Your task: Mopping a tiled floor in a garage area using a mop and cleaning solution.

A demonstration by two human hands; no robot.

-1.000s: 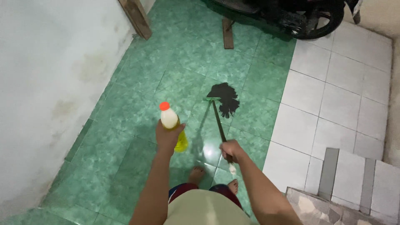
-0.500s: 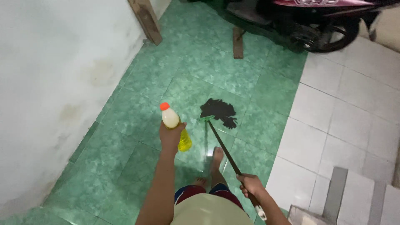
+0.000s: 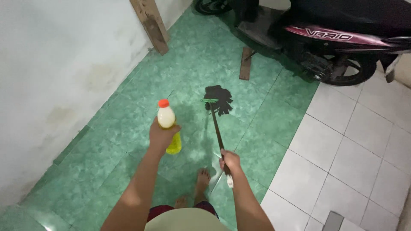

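The long dark-handled mop (image 3: 216, 124), with its green crossbar and black stringy head, lies with the head flat on the green marbled floor tiles (image 3: 128, 128) and the handle slanting back to the right hand (image 3: 230, 161), whose fingers are curled tight round the lower end of the shaft. Just left of the mop's handle, the left hand (image 3: 162, 136) is wrapped round a clear plastic bottle of yellow liquid with an orange cap (image 3: 168, 125), held upright above the floor; the cap looks to be on. Behind the mop handle, near its lower end, a bare foot (image 3: 202, 179) stands on tiles that shine as if wet. Beyond the mop head lie a short wooden block (image 3: 245, 63) and a parked pink-and-black scooter (image 3: 325, 38); a wooden plank (image 3: 150, 25) leans on the white wall (image 3: 47, 85) to the mop's far left. Bare soles on slick tile could slip, and a long push might knock the mop head into the block or scooter stand.
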